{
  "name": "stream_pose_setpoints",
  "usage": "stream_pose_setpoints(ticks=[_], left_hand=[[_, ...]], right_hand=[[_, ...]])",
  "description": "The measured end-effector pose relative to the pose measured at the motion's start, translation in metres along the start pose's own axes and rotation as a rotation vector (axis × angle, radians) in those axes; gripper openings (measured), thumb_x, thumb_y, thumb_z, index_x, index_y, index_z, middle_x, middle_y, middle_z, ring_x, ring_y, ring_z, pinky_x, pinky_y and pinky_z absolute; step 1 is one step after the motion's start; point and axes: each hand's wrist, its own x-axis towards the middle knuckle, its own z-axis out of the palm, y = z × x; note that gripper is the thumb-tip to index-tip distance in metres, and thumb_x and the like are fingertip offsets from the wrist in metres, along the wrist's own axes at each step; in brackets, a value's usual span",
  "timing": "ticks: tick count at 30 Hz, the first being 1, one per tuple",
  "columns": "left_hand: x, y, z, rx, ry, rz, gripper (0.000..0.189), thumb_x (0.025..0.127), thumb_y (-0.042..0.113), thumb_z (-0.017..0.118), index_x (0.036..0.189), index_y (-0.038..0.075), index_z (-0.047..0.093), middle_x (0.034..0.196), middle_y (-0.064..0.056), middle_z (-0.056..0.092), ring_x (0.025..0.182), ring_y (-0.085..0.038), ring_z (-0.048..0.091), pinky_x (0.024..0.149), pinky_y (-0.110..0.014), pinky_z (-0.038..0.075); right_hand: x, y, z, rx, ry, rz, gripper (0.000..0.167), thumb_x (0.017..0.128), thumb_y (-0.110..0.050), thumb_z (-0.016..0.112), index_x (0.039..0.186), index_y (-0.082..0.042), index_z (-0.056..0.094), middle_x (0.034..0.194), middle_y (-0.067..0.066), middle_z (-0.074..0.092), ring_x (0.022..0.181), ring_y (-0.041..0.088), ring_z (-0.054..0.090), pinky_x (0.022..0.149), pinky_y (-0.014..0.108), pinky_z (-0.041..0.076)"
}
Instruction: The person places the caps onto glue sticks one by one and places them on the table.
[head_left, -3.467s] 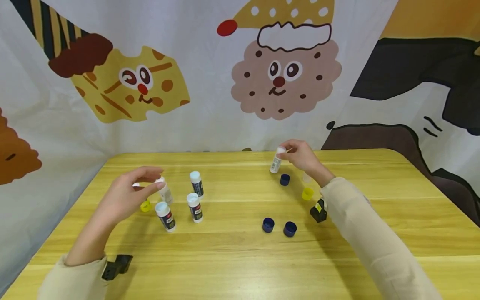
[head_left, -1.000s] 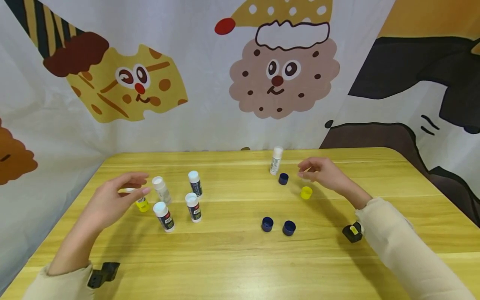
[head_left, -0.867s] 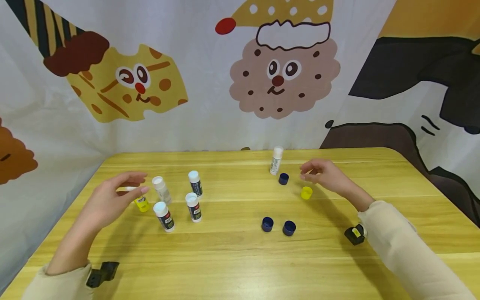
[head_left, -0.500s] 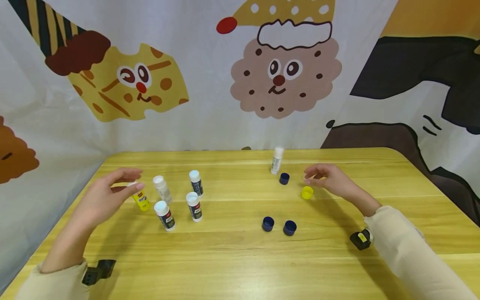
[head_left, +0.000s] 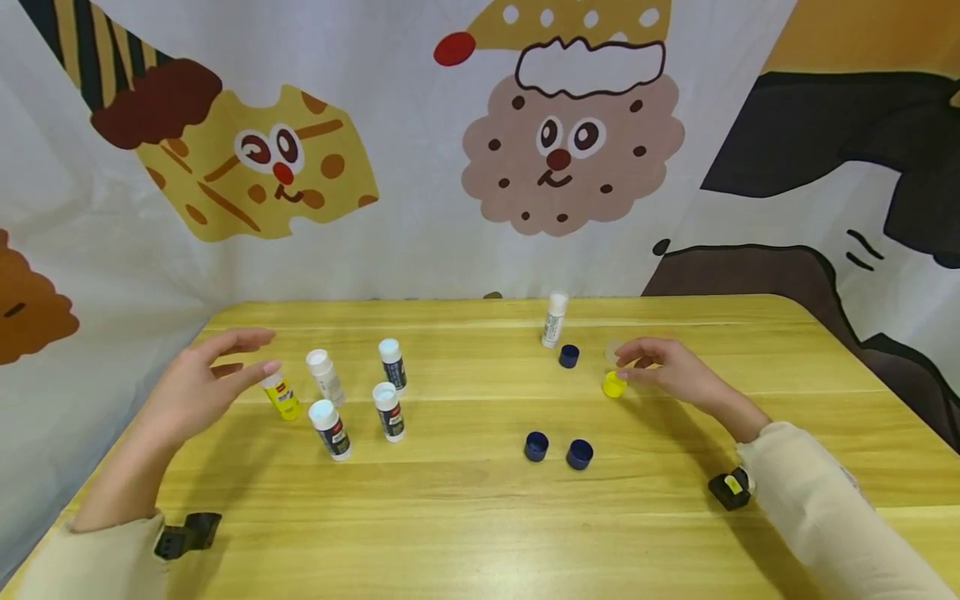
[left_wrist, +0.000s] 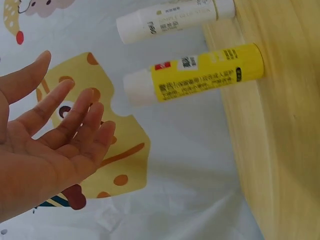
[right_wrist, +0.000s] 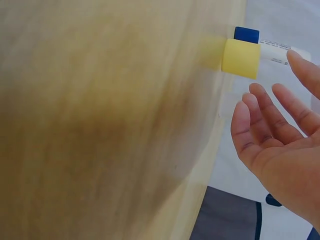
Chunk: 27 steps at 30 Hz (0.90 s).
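1. Left hand [head_left: 191, 392] is held, fingers spread, beside the yellow glue stick [head_left: 283, 398].
2. Right hand [head_left: 671, 369] is held, fingers parted, near the yellow cap [head_left: 612, 386].
3. Both items are set inside the edges of the worktop [head_left: 450, 517].

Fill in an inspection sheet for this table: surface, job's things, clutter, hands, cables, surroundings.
Surface: wood-grain table, no spills seen.
Sticks: six, upright; yellow stick, left white stick, far white stick, three dark-labelled sticks.
Caps: three blue caps, yellow cap, pale cap, partly hidden.
Clutter: nothing seen.
Left hand: beside the yellow stick, holding nothing.
Right hand: at the yellow and pale caps, fingers slightly bent, no grip; contact with pale cap unclear.
Cables: nothing seen.
Surroundings: cartoon-print curtain behind the table.
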Motion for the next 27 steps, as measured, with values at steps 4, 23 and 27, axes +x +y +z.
stream_pose_setpoints(ticks=[4,23,27], left_hand=[[0.003,-0.005,-0.002,0.011,-0.010,0.004,0.050,0.092,0.030,0.056,0.130,0.000,0.046,0.124,-0.025,0.045,0.110,-0.045,0.045,0.084,-0.054,0.040],[0.012,-0.028,-0.003,0.007,-0.146,-0.041,0.064,0.090,0.034,0.058,0.137,-0.002,0.034,0.131,-0.027,0.038,0.118,-0.046,0.034,0.083,-0.058,0.037],[0.013,-0.032,-0.002,0.010,-0.150,-0.043,0.065,0.089,0.034,0.059,0.137,-0.003,0.034,0.132,-0.028,0.037,0.118,-0.046,0.035,0.083,-0.058,0.036]], right_hand=[[-0.001,0.001,0.000,0.006,-0.005,-0.003,0.039,0.088,-0.021,0.063,0.117,0.004,0.055,0.108,0.017,0.059,0.090,0.025,0.054,0.071,0.031,0.048],[-0.003,0.007,0.003,0.061,-0.043,0.015,0.041,0.087,-0.017,0.064,0.118,0.006,0.053,0.109,0.018,0.056,0.091,0.026,0.055,0.069,0.030,0.048],[-0.003,0.007,0.003,0.063,-0.055,0.012,0.040,0.087,-0.016,0.063,0.119,0.006,0.052,0.110,0.018,0.055,0.092,0.027,0.055,0.069,0.030,0.049]])
